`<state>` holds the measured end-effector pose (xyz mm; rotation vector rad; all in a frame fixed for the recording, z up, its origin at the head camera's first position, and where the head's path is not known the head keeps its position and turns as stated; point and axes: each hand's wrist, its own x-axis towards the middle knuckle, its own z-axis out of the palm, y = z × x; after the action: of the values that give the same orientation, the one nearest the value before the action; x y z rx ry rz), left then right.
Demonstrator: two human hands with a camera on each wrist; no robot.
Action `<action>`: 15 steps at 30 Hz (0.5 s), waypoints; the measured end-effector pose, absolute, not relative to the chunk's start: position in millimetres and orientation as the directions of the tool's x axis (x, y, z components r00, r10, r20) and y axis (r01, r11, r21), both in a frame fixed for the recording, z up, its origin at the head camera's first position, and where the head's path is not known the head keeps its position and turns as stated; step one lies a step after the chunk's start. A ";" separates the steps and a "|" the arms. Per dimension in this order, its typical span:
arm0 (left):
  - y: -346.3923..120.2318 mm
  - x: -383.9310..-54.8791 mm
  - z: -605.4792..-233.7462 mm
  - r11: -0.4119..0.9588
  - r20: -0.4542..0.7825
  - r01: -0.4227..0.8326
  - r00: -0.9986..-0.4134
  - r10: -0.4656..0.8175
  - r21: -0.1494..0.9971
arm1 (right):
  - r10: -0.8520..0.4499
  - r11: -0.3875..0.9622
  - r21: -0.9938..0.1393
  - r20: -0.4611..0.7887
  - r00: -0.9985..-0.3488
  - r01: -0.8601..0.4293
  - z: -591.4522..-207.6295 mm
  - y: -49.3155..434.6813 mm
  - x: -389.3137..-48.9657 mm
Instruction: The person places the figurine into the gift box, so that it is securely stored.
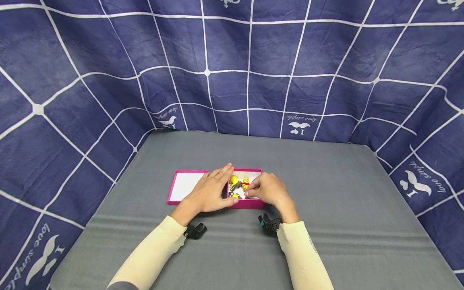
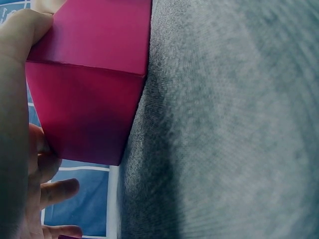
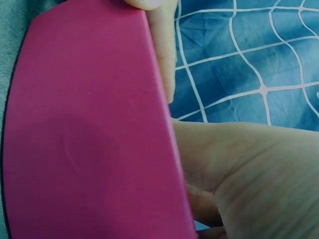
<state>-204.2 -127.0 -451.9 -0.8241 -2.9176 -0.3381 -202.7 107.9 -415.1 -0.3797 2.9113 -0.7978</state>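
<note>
A pink box (image 1: 247,205) with a white inside lies open on the table. Several small toy figures are in it: one with a round yellow head (image 1: 234,179), a yellow one with a red band (image 1: 245,183), and a yellow-and-black one (image 1: 233,195) near the front. My left hand (image 1: 208,193) rests along the box's left wall, fingers straight, thumb over the front rim. From the right, my right hand (image 1: 270,189) reaches over the rim; its thumb and forefinger pinch a small toy inside, mostly hidden by the fingers. The box's pink outer wall (image 3: 89,119) fills much of the right wrist view.
Left of the box, partly behind my left hand, lies a pink-edged white lid (image 1: 186,187). Grey cloth (image 1: 232,249) covers the table. A blue curtain with white grid lines (image 1: 232,92) hangs behind and at both sides.
</note>
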 end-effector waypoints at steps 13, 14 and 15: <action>-127.4 -204.0 -451.5 0.822 0.144 0.533 -0.846 0.514 0.201 | -0.247 0.788 -0.565 0.075 -0.966 -0.245 -404.7 116.8 -203.5; -127.4 -203.9 -451.7 0.823 0.145 0.533 -0.846 0.513 0.198 | -0.243 0.787 -0.567 0.080 -0.967 -0.244 -404.1 118.2 -203.7; -127.6 -203.8 -452.2 0.824 0.145 0.532 -0.846 0.512 0.195 | -0.236 0.786 -0.568 0.087 -0.968 -0.242 -403.5 119.8 -203.9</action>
<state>-203.8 -127.6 -452.2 -0.8367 -2.9170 -0.3504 -203.9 119.8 -403.5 -0.3986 2.9794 -0.9505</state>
